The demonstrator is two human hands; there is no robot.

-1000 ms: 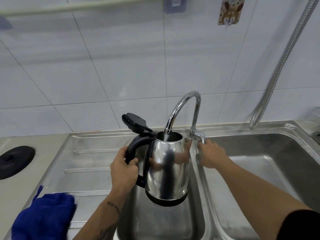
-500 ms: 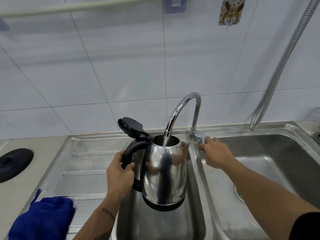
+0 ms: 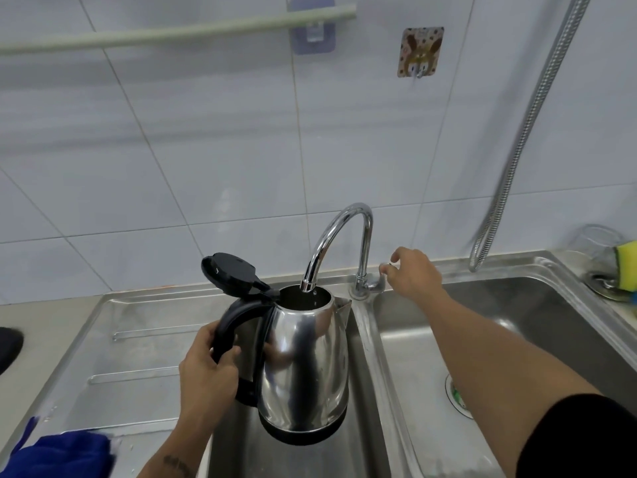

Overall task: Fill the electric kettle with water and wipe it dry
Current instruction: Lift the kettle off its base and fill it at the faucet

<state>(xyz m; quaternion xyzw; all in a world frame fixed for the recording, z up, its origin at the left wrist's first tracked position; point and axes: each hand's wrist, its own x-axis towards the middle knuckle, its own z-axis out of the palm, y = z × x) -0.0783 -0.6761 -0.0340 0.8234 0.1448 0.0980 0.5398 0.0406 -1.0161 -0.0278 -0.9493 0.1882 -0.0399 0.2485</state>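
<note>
A shiny steel electric kettle (image 3: 305, 367) with a black handle hangs over the left sink basin, its black lid (image 3: 229, 272) flipped open. My left hand (image 3: 206, 374) grips the handle. The chrome tap (image 3: 339, 236) curves over the kettle's mouth, with the spout end just above the opening; only a few drops show below it. My right hand (image 3: 412, 276) rests at the tap's lever (image 3: 381, 270), fingers loosely spread around it. A blue cloth (image 3: 58, 455) lies on the drainboard at the lower left.
A steel double sink (image 3: 370, 339) spans the counter, with a drainboard (image 3: 131, 346) to the left. A glass (image 3: 598, 251) and a yellow sponge (image 3: 627, 269) sit at the far right rim. A metal hose (image 3: 531, 125) hangs down the tiled wall. A black kettle base (image 3: 8, 346) shows at the left edge.
The water stream seen earlier has shrunk to drops. My right hand has lifted and opened at the tap lever. The kettle stays under the spout.
</note>
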